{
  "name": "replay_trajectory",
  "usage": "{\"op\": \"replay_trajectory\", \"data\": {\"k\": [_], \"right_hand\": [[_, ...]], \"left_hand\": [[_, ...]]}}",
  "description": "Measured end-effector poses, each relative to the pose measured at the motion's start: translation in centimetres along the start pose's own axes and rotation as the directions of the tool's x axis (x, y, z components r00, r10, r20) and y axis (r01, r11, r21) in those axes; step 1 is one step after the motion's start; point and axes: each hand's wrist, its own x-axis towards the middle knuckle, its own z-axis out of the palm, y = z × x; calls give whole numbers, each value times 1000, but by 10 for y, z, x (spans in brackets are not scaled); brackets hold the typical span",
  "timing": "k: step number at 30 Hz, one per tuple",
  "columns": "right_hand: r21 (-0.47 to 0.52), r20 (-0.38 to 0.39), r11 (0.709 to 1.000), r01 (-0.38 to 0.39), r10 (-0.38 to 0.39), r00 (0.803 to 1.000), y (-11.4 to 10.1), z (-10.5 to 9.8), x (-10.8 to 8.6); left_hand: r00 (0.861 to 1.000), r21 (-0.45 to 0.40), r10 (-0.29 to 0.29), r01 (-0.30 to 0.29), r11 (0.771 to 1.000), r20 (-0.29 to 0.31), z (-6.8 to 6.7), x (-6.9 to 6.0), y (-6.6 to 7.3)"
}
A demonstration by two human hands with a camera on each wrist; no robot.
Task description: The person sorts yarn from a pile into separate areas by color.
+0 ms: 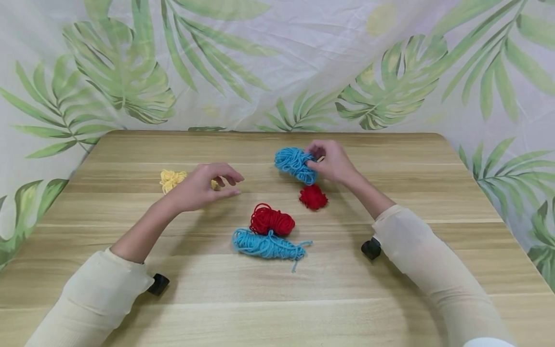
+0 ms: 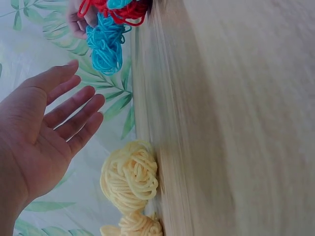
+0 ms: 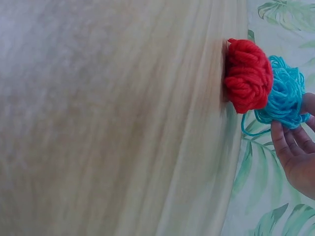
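My right hand (image 1: 331, 161) pinches the right end of a blue yarn bundle (image 1: 295, 165) near the back of the table. A small red yarn ball (image 1: 313, 197) lies just in front of it; in the right wrist view the same red ball (image 3: 248, 76) partly covers the blue bundle (image 3: 285, 96). My left hand (image 1: 205, 185) hovers with loosely bent fingers and holds nothing. Behind it sits yellow yarn (image 1: 172, 180), partly hidden by the hand; the left wrist view shows yellow yarn (image 2: 130, 177) below the left hand (image 2: 49, 123).
At the table's middle, a red yarn bundle (image 1: 272, 221) touches a longer blue yarn bundle (image 1: 269, 245), whose loose ends trail right. The wooden table (image 1: 277, 308) ends at the back against a leaf-patterned cloth (image 1: 277, 58).
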Motion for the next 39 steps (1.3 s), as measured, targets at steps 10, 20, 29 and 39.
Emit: {"op": "replay_trajectory", "data": {"k": [10, 20, 29, 39], "right_hand": [[-5, -23, 1000, -12, 12, 1000, 4, -1, 2], [-12, -56, 999, -42, 41, 998, 7, 0, 10], [-7, -72, 997, -79, 78, 994, 11, 0, 13], [-14, -115, 996, -92, 90, 989, 17, -1, 20]], "left_hand": [[999, -38, 2, -1, 999, 39, 1, -2, 2], [997, -72, 23, -18, 997, 76, 4, -3, 5], [987, -109, 87, -73, 991, 137, 11, -6, 8], [967, -127, 148, -124, 984, 209, 20, -5, 14]]}}
